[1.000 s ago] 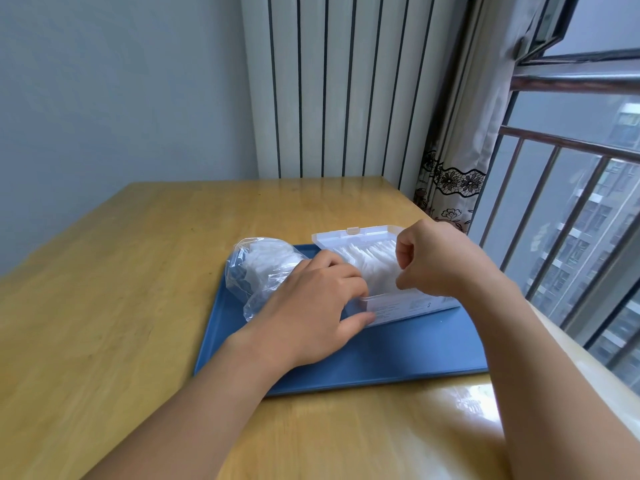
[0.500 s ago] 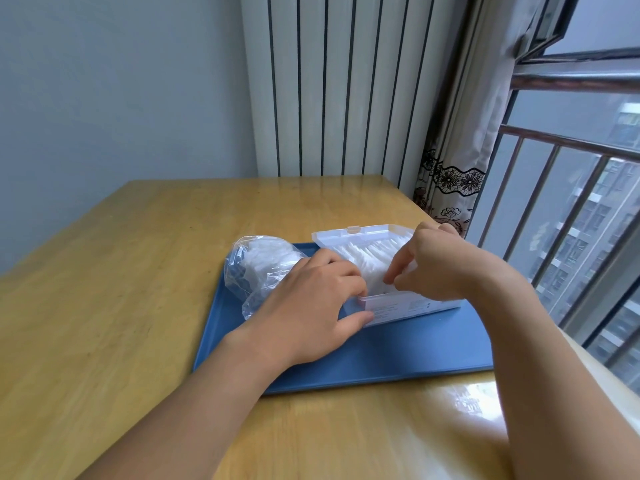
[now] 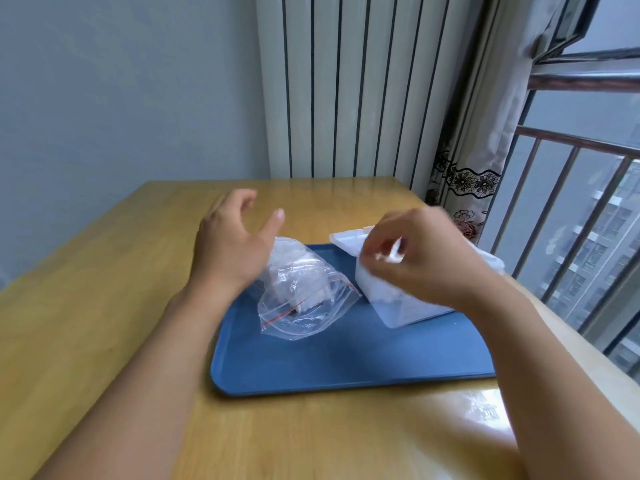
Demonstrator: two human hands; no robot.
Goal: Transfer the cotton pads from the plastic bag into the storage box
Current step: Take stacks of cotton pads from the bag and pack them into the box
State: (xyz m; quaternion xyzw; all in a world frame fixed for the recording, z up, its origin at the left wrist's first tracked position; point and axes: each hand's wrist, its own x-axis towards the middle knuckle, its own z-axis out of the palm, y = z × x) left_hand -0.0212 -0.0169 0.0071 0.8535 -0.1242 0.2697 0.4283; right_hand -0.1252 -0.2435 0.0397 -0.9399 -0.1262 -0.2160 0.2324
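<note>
A light wooden tabletop (image 3: 114, 341) fills the lower view, set against a grey wall, a white ribbed radiator (image 3: 343, 84) and a patterned curtain (image 3: 481, 140) beside a barred window. On the tabletop lies a flat blue plastic tray (image 3: 346, 358) with rounded corners. Toward the tray's far right sits a translucent white plastic storage box (image 3: 401, 306), its hinged lid (image 3: 349, 239) open and tipped back, white cotton pads dimly visible inside. Left of it, near but apart, a clear zip-top plastic bag (image 3: 301, 292) with a red seal line lies on the tray, mouth facing the camera, with more white cotton pads (image 3: 304, 263) bunched in its far end.

The left hand (image 3: 232, 247) hovers above the bag's far left side — fingers (image 3: 277, 216) spread wide, holding nothing. The right hand (image 3: 419, 258) hangs over the storage box, blurred, fingers curled close with something small and white between thumb and fingertips — whether a cotton pad is pinched there, I cannot tell.
</note>
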